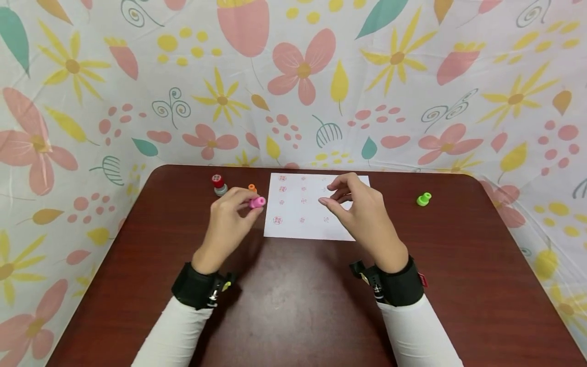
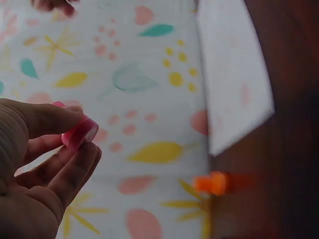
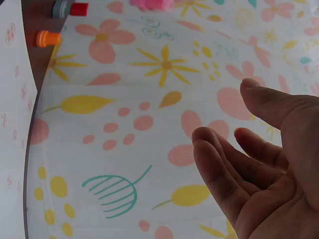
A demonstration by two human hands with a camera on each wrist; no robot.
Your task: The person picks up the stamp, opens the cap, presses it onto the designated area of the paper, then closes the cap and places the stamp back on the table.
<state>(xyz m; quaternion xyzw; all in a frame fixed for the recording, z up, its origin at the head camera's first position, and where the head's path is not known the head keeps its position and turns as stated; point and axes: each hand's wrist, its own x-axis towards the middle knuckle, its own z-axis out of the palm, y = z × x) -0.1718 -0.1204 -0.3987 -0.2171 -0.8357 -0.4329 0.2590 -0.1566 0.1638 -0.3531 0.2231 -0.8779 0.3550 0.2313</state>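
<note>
My left hand [image 1: 225,221] pinches a small pink stamp [image 1: 258,202] between thumb and fingers, above the table near the left edge of a white sheet of paper [image 1: 312,232]. In the left wrist view the pink stamp [image 2: 79,134] shows its round end pointing away from the palm. My right hand [image 1: 364,216] hovers over the right part of the paper, thumb and fingers apart with nothing between them. Rows of small red stamp prints mark the sheet; my right hand hides some of its right side.
Behind the left hand stand a red and grey stamp [image 1: 219,184] and an orange stamp [image 1: 252,188]. A green stamp [image 1: 424,199] stands at the right on the brown table [image 1: 293,306]. A flower-patterned cloth [image 1: 284,122] hangs along the table's far edge.
</note>
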